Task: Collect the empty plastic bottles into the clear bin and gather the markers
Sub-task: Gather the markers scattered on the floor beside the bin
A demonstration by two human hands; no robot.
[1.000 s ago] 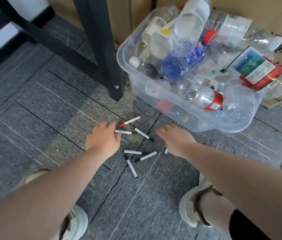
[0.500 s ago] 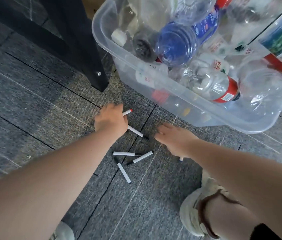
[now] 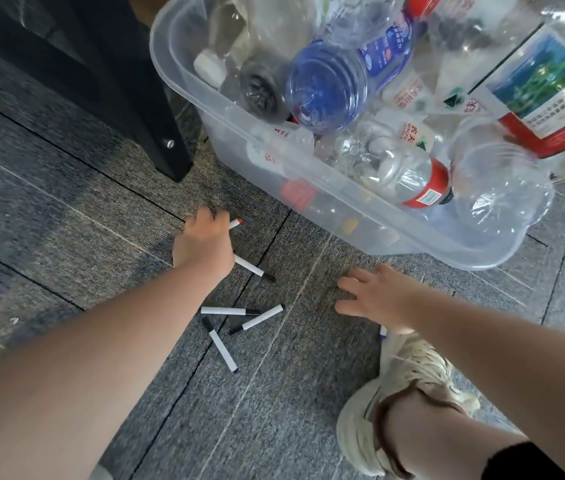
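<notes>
Several white markers lie on the grey carpet. My left hand (image 3: 203,240) curls over a red-capped marker (image 3: 236,223), whose tip sticks out past the fingers. A black-tipped marker (image 3: 253,268) lies just below that hand. Three more markers (image 3: 229,310) (image 3: 261,318) (image 3: 221,346) form a loose cluster nearer to me. My right hand (image 3: 374,296) hovers with spread fingers right of the cluster, a blue-tipped marker (image 3: 383,332) peeking out under its wrist. The clear bin (image 3: 309,188), piled with empty plastic bottles (image 3: 329,84), stands behind both hands.
A black table leg (image 3: 156,133) stands on the carpet left of the bin, close above my left hand. My beige shoe (image 3: 412,386) is planted at the lower right, under my right forearm.
My left hand has reached forward and curled onto the red-capped marker. The view has moved closer to the bin. My right hand has drifted slightly to the right.
</notes>
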